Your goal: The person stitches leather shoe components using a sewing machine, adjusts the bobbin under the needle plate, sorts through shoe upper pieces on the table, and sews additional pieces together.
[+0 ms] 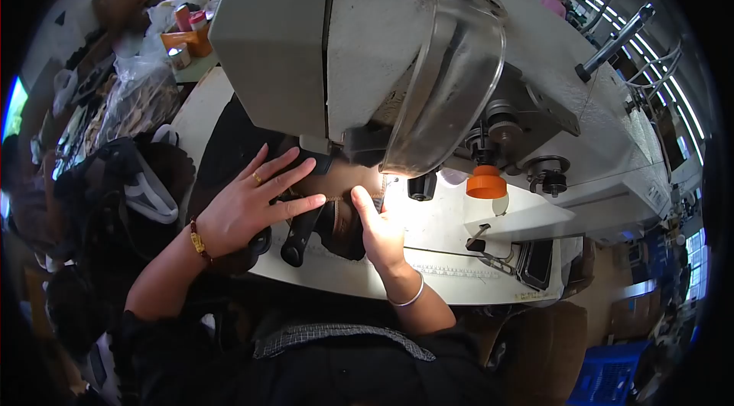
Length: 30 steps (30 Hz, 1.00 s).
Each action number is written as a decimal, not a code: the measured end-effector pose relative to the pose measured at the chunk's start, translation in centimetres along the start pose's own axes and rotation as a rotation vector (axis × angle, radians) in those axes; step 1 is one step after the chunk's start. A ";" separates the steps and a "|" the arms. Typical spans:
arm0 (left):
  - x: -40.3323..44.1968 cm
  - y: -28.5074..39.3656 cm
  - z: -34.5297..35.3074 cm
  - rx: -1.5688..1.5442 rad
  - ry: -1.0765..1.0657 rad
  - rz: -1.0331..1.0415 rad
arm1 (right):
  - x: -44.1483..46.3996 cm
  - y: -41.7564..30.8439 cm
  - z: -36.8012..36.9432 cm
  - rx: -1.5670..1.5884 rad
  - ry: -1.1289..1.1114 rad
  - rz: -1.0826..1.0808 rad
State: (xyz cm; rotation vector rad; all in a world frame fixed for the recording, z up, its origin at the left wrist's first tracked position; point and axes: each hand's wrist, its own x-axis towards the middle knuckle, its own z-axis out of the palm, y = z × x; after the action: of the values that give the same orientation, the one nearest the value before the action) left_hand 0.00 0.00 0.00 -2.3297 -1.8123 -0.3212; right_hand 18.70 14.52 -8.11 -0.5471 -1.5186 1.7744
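A brown and black stitched piece [340, 186] lies under the head of a large sewing machine [283, 39], lit by a bright lamp. On its left side rests my left hand [248, 203], palm down with fingers spread, a ring on one finger. At the right edge of the piece is my right hand [382, 234], its thumb on top and its other fingers partly hidden beneath or behind. The needle area is mostly hidden by the machine head. Black straps or flaps hang from the piece toward the table's front edge.
The white table [443, 276] carries a printed ruler strip and a dark phone-like object [535, 262] at the right. Black shoes or uppers [145, 184] are piled at the left. An orange box [187, 40] stands behind, and a blue crate [608, 371] sits low right.
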 end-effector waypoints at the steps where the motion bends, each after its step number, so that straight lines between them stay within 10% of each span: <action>1: 0.2 0.0 -0.2 -0.001 -0.001 0.001 | 0.0 0.1 0.0 0.015 0.022 0.019; 15: 1.1 -0.7 -0.8 -0.010 -0.023 0.013 | -2.4 1.2 0.1 0.104 -0.123 0.003; 18: 0.9 -0.3 -0.5 0.008 -0.040 -0.008 | -2.8 -2.7 -1.8 -0.408 -0.127 -0.141; 23: 0.1 0.7 -0.9 0.294 -0.132 -0.236 | -6.4 -9.8 -16.0 -0.826 0.744 -1.091; 26: 0.4 2.6 -2.6 0.243 -0.013 -0.238 | -6.4 -19.5 -26.2 -0.587 1.260 -1.152; 30: 4.1 6.6 -0.1 -0.110 0.224 -0.213 | -5.8 -24.9 -40.9 -0.218 1.022 -0.781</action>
State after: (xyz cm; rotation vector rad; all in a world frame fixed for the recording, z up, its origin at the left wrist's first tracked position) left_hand 7.39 2.21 1.18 -2.0701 -1.9741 -0.6976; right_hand 58.20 38.10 6.46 -0.6853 -0.9516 0.5469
